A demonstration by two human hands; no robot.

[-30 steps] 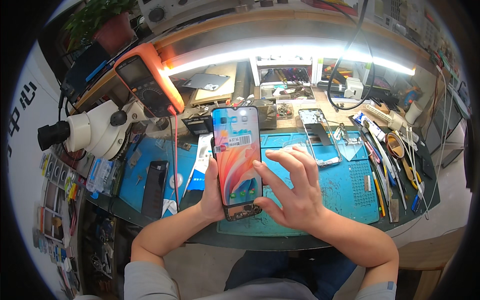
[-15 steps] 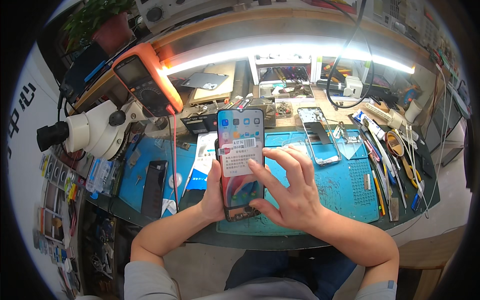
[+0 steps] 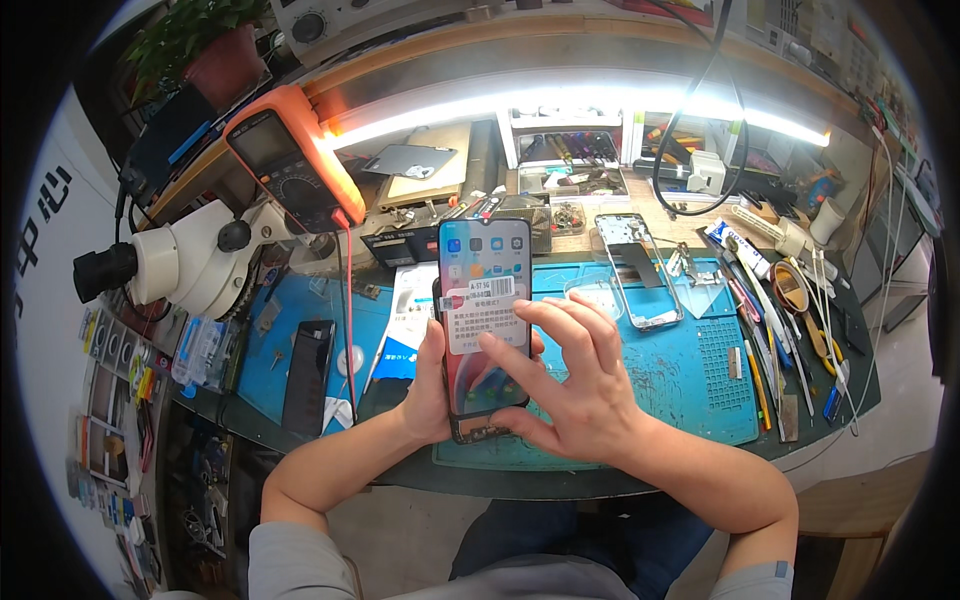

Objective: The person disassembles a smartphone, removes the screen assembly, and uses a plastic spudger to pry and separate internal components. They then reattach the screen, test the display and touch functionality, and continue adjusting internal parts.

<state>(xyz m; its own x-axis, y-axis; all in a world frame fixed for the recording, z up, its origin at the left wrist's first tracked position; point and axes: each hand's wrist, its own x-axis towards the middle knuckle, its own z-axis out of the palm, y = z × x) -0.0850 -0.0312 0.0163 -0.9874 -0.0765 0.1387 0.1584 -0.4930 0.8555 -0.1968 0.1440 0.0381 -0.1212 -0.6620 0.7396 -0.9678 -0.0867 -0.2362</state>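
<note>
A lit smartphone [image 3: 482, 250] is upright in my left hand [image 3: 426, 400], whose fingers wrap round its edge and back. Its screen shows icons and a pale pop-up box, with a barcode label stuck across it and exposed circuitry at the bottom end. My right hand [image 3: 585, 390] reaches over from the right, fingers apart, index fingertip at the pop-up, thumb near the phone's lower edge. A dark phone [image 3: 308, 375] lies on the blue mat [image 3: 640, 390] to the left; an opened phone frame [image 3: 638, 270] lies behind my right hand.
An orange multimeter [image 3: 295, 160] with a red lead stands back left beside a white microscope [image 3: 170, 265]. Assorted hand tools [image 3: 775, 360] crowd the right. Parts trays [image 3: 570, 180] sit under the strip light; a black cable loop [image 3: 700, 210] hangs at back right.
A pop-up box has appeared on the screen. The phone has shifted slightly right, and my right index finger has slid down and leftward across the screen.
</note>
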